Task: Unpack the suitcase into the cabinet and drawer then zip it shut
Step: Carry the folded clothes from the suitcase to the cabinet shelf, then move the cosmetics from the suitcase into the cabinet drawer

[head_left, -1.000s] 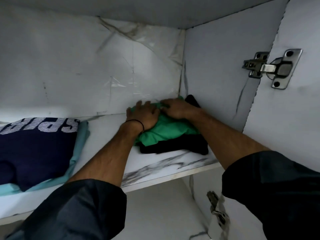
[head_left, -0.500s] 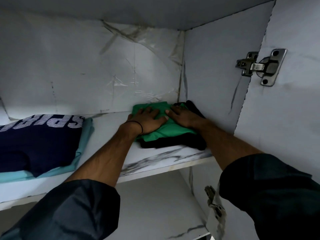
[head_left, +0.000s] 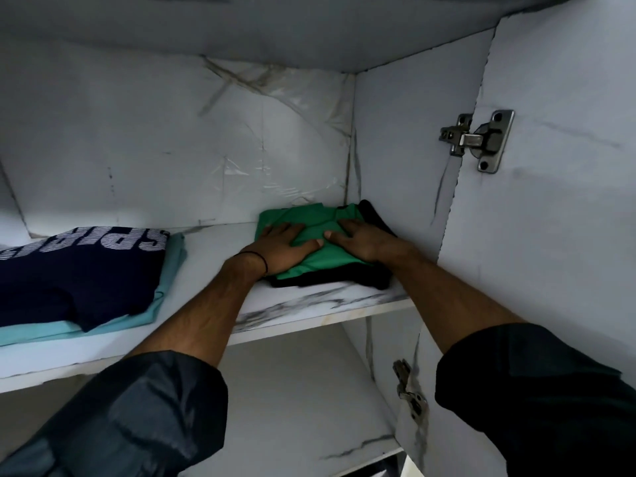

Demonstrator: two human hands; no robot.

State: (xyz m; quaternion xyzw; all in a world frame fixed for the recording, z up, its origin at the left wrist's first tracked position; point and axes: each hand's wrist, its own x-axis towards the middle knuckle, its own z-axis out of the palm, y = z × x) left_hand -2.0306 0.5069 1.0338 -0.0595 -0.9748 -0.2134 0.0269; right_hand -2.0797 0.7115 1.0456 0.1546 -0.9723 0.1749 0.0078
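The cabinet [head_left: 137,149] is lined in glossy white laminate with grey marble veining, and a wrinkled clear film clings to its back wall. A flat shelf [head_left: 213,249] of the same veined board carries two piles of clothes. In the right rear corner lies a folded green garment [head_left: 303,215] of smooth, soft knit, set on top of a folded black garment [head_left: 344,282] that shows along the front and right edges. The left hand [head_left: 285,247], with a thin black band [head_left: 261,261] at the wrist, and the right hand [head_left: 364,241] lie palm down side by side on the green cloth; the fingers [head_left: 275,230] are stretched out nearly flat, pressing on the fabric and gripping nothing. Well apart at the left sits a folded navy T-shirt [head_left: 75,277] with white striped lettering, on a light teal garment [head_left: 172,266]. The open door [head_left: 550,235] at the right carries a steel cup hinge [head_left: 476,141] and a second hinge [head_left: 409,390] lower down. Both forearms emerge from dark pushed-up sleeves.
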